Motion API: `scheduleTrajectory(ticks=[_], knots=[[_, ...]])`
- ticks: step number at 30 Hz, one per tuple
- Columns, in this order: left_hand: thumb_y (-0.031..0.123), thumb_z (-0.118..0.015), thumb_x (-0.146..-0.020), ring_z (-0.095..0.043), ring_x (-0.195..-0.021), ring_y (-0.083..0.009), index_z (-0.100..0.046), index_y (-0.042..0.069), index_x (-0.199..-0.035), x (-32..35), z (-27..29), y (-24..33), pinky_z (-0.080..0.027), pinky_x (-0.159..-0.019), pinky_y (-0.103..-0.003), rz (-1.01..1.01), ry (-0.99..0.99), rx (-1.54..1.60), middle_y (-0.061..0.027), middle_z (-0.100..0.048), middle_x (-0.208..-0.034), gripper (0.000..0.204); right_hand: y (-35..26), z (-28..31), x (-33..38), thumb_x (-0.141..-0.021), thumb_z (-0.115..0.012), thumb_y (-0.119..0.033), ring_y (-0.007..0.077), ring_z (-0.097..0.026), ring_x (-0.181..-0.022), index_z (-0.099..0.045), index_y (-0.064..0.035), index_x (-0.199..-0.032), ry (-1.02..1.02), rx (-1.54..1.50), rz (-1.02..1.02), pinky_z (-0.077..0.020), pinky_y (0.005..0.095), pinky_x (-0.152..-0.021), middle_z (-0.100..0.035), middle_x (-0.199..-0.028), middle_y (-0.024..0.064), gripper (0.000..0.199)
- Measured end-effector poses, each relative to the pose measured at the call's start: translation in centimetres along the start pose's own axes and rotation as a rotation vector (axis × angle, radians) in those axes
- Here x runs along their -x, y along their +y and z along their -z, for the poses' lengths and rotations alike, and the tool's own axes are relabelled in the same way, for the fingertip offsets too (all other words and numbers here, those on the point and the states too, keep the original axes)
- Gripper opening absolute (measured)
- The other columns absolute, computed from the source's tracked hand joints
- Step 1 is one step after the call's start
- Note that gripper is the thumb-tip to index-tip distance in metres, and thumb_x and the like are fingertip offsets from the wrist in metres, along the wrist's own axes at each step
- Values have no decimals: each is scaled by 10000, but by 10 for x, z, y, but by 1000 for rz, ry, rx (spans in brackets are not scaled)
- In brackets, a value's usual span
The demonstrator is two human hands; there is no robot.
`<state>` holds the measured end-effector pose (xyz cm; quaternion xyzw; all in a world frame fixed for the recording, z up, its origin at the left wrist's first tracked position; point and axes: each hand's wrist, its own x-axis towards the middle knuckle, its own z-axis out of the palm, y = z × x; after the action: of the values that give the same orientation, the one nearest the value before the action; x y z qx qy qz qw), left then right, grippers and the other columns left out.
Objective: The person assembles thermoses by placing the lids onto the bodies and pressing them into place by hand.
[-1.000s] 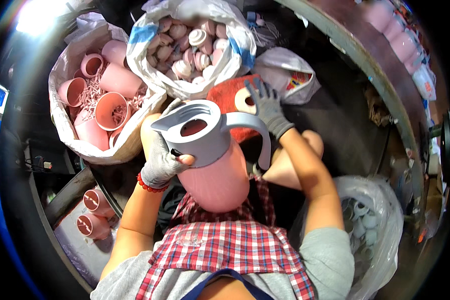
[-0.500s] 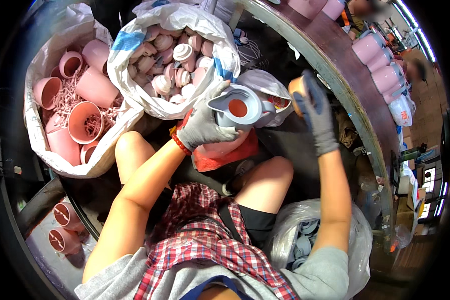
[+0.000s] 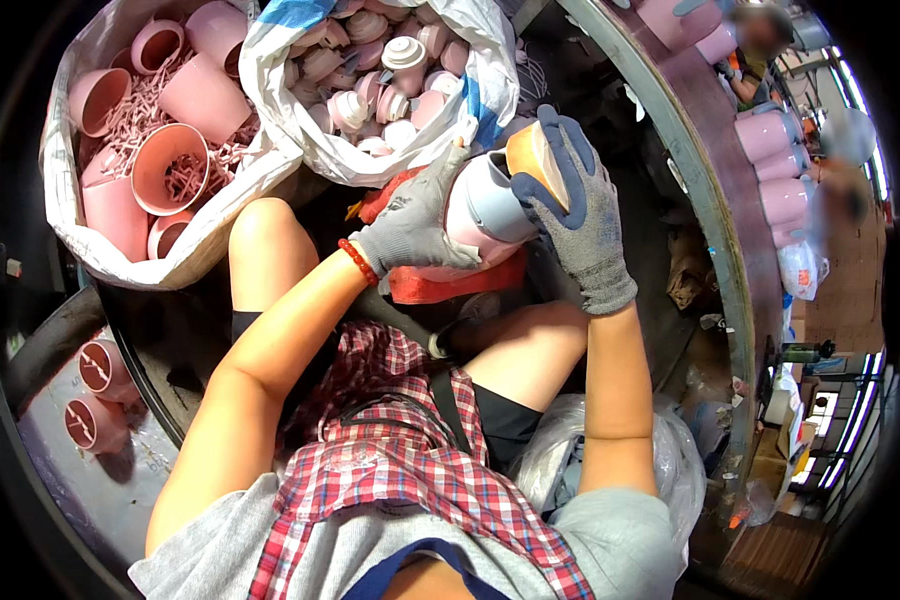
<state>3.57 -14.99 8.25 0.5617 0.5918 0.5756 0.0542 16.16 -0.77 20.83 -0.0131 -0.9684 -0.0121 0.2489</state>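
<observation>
White sack (image 3: 270, 120) of pink lids at frame top; pink jug (image 3: 475, 215) is clamped by left hand (image 3: 415, 225), grey collar gripped by right hand (image 3: 580, 215).

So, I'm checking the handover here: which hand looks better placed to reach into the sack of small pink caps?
Probably the left hand. Its fingertips lie just under the rim of the cap sack while it steadies the pink jug. The right hand is farther off and wrapped over the jug's grey top.

Two sacks are sitting side by side ahead of the knees: the left sack (image 3: 120, 240) holding cups (image 3: 170, 165), the right sack (image 3: 300, 130) holding lids (image 3: 405, 55). A jug (image 3: 475, 205) is lying between both hands, above the lap.
</observation>
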Motion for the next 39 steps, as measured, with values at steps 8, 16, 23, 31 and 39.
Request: scheduleTrajectory(ticks=[8, 16, 23, 31, 39], knots=[[461, -817, -522, -399, -1287, -363, -310, -16, -1387, 1, -1, 2, -311, -1074, -400, -4, 86, 36, -241, -420, -1355, 1111, -4, 6, -9, -777, -727, -322, 361, -518, -1103, -499, -33, -1292, -19, -164, -6, -425, 410, -931, -519, -1241, 190, 633], [420, -806, -556, -474, -1223, -341, -410, 40, -1353, -21, -3, 3, -359, -1038, -398, -73, 39, 68, -202, -494, -1305, 967, 24, 24, -11, -874, -648, -248, 225, -473, -1224, -458, -16, -1339, 127, -606, -322, -370, 338, -1034, -477, -1353, 141, 553], [270, -853, -571, -487, -1172, -221, -382, -3, -1321, 22, 39, 31, -365, -1019, -357, 118, 129, 496, -138, -505, -1255, 926, 98, -90, 37, -792, -717, -346, 347, -507, -1170, -459, -55, -1335, 201, -470, -354, -387, 393, -1008, -501, -1299, 194, 668], [413, -882, -581, -451, -1192, -174, -301, -17, -1361, 67, 64, 101, -357, -1018, -337, 376, -13, 657, -97, -467, -1290, 1063, 42, -148, 85, -742, -603, -637, 415, -303, -1298, -335, -211, -1431, -378, 105, -383, -306, 545, -1021, -309, -1446, 171, 853], [183, -840, -644, -442, -1191, -156, -259, -1, -1405, 104, 38, 110, -374, -1000, -322, 476, -78, 752, -85, -450, -1296, 975, -68, 42, 41, -844, -662, -419, 252, -467, -1200, -252, -87, -1462, -533, -913, -83, -393, 357, -1001, -418, -1397, 161, 813]])
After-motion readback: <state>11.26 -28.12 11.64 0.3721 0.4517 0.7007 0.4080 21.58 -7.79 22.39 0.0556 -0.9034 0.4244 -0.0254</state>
